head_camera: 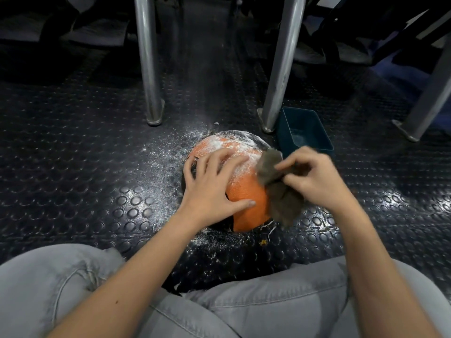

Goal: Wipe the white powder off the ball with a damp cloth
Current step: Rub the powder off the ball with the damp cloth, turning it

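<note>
The left hand (pixel 214 184) lies on the 9 o'clock flank of the ball (pixel 246 191), its fingers (pixel 231 164) straight and splayed, pressing rather than gripping. The ball sits on the studded floor (pixel 73 167) just ahead of the person's knees. White powder (pixel 229 142) cakes its crown toward 12 o'clock, while the orange panel toward 6 o'clock looks clean. At the ball's 3 o'clock a grey-brown cloth (pixel 280 196) touches its side, pinched by the right hand (pixel 317 176) in curled fingers (pixel 292 162). Wiping looks under way and partly done; the next stroke calls for carrying the cloth up to 12 o'clock, perhaps turning the ball. A teal tub (pixel 302 128) stands at 2 o'clock; whether it holds water is unclear. The ball's far side and underside are hidden, and the blurred cloth's dampness cannot be judged.
</note>
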